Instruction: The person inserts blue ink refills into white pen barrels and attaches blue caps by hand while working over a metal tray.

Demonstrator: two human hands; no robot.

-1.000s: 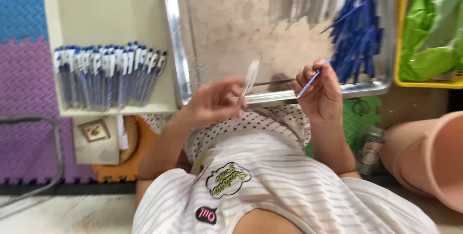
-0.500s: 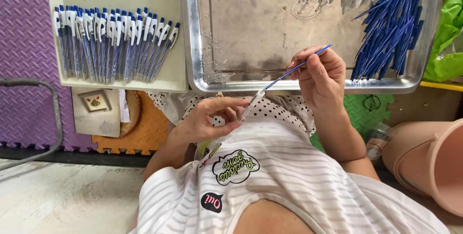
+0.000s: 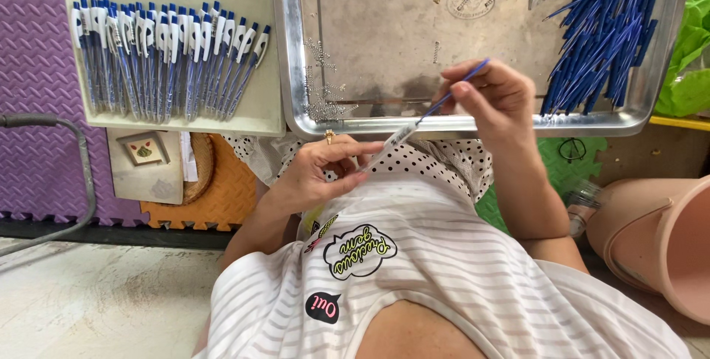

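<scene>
Mid-assembly, centre frame: left hand (image 3: 322, 174) gripped clear pen barrel (image 3: 390, 143), right hand (image 3: 494, 100) pinched blue refill (image 3: 452, 94) entering it above metal tray (image 3: 473, 124); seating likely demanded straight alignment.

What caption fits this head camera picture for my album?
Left hand holds a clear pen barrel while the right hand slides a blue refill into it above a metal tray.

a floor-level home workshop for pen assembly: foam mats (image 3: 37, 107), metal tray (image 3: 355, 126) of blue refills (image 3: 606, 41), finished pens (image 3: 163, 56)
</scene>
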